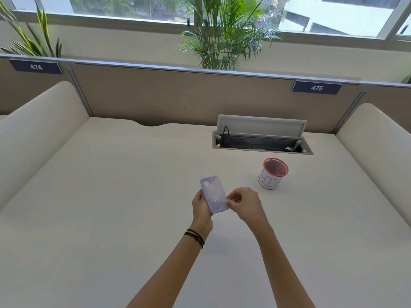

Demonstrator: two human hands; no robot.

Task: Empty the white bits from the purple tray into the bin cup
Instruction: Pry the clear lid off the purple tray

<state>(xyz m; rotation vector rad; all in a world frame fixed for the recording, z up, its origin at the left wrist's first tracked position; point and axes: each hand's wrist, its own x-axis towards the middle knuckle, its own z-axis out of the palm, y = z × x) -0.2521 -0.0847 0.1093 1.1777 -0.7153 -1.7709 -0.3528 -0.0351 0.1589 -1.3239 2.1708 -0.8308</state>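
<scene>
This is an open-plan office. The pale table [111, 196] sits inside a cubicle, fenced by a tan fabric partition [155, 96] with a metal top rail and by rounded cream side dividers [40, 121]. Blue number plates on the partition read 474 [36, 67] and 475 [317, 88], marking numbered seats. A cable hatch [262, 138] is set into the table, its lid up and a black cord inside. Behind the partition stand potted palms [222, 34] before a long window [133, 7] that looks out on trees and buildings.
</scene>
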